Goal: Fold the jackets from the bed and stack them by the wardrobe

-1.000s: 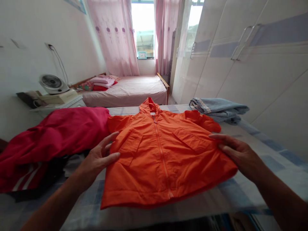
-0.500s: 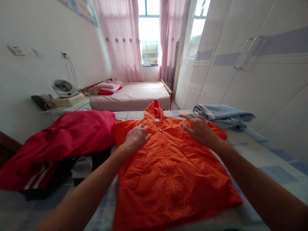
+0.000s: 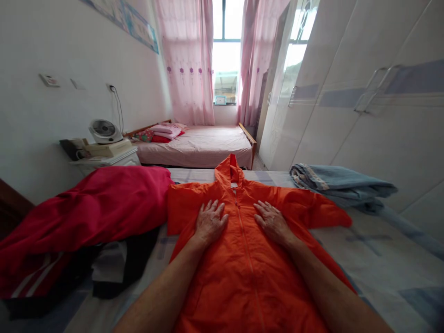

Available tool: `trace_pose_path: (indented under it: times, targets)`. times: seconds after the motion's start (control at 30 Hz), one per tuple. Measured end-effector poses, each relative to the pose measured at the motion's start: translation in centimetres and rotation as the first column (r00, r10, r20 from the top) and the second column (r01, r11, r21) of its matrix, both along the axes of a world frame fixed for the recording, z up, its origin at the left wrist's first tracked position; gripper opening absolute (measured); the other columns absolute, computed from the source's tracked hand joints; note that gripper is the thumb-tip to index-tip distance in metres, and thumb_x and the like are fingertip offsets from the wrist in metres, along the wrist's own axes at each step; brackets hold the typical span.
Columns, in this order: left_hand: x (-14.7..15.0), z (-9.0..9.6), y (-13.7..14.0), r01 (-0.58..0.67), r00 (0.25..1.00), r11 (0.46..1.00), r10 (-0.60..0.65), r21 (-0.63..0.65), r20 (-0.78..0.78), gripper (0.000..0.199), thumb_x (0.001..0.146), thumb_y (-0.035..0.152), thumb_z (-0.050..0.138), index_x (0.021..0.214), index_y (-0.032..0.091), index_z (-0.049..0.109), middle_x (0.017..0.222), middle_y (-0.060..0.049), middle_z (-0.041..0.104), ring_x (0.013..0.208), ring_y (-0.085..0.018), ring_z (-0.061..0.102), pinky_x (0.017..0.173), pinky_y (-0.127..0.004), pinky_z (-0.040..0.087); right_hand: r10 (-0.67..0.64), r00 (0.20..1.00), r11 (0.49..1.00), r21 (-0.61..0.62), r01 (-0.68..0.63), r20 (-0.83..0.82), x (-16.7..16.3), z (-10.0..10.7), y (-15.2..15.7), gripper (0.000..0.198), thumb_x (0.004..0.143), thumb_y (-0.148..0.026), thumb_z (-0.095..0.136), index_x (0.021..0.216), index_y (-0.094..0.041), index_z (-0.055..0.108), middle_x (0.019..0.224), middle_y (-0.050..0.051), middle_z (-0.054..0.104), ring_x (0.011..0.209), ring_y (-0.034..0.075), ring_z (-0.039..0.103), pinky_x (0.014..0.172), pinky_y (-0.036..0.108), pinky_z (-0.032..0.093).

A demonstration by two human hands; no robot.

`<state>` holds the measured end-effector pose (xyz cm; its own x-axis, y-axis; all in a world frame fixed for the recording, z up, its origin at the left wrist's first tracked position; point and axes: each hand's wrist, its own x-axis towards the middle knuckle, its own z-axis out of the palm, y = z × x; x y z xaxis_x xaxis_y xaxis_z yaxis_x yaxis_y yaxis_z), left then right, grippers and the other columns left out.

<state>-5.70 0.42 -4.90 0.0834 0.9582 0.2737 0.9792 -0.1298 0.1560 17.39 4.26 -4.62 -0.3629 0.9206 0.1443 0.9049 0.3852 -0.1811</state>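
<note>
An orange hooded jacket (image 3: 222,277) lies front up and zipped on the bed, its hood pointing away from me and its sleeves out to both sides. My left hand (image 3: 210,221) rests flat on the left chest of the jacket, fingers spread. On the other side of the zipper, my right hand (image 3: 272,222) lies flat on the chest too, fingers apart. Neither hand grips the cloth. The zipper pull (image 3: 237,203) shows between and just beyond the hands.
Red and black clothes (image 3: 114,199) are heaped at the left. Folded blue jeans (image 3: 340,185) lie at the right on the checked bedsheet (image 3: 374,259). Beyond are a second bed (image 3: 208,143), a small fan (image 3: 105,131) on a cabinet, and a white wardrobe (image 3: 381,134).
Both hands have come down from above the jacket onto its chest. The sleeve at the right now stretches farther outward. The whole view has shifted slightly.
</note>
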Motion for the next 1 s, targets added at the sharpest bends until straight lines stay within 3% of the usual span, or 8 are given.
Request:
trace_pose_path:
  times: [0.7,1.0]
  targets:
    - [-0.09,-0.45,0.33,-0.012,0.999,1.000,0.013,0.013,-0.031,0.044,0.090,0.042,0.038,0.128,0.023,0.052,0.138,-0.007,0.047,0.128,-0.026,0.039,0.106,-0.043,0.027,0.018,0.999,1.000,-0.011,-0.018,-0.026,0.22,-0.43,0.35,0.048,0.091,-0.035,0.036,0.133,-0.015,0.046,0.144,0.008,0.038,0.135,0.022,0.028,0.110,0.036,0.022]
    - [-0.21,-0.45,0.45,-0.008,1.000,1.000,0.008,0.008,-0.015,0.040,0.091,0.028,0.038,0.127,0.022,0.053,0.137,-0.007,0.048,0.128,-0.025,0.040,0.106,-0.044,0.028,0.020,0.999,1.000,-0.020,-0.021,-0.029,0.32,-0.53,0.46,0.049,0.091,-0.035,0.035,0.134,-0.014,0.045,0.144,0.008,0.037,0.135,0.021,0.027,0.110,0.036,0.021]
